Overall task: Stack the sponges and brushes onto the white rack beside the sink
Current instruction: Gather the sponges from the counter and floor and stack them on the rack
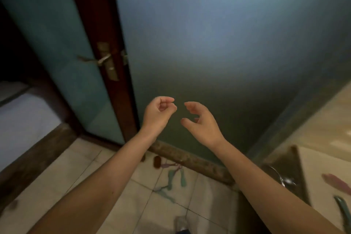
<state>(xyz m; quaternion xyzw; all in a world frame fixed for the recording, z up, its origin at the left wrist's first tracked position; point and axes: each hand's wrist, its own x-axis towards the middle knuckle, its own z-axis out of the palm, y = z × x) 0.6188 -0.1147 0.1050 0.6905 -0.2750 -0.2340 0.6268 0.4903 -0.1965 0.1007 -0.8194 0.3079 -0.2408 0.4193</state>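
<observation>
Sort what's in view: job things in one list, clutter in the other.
Job: left hand, right hand, both empty; pink item and green item on the counter, perhaps brushes, too blurred to tell.
Lying about: frosted door, door handle, floor tiles, shoe.

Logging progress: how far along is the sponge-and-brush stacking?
Done: nothing stacked in view. In hand: nothing; the curled left hand and open right hand are empty, raised before the frosted blue-green glass door. Remaining: all stacking.
</observation>
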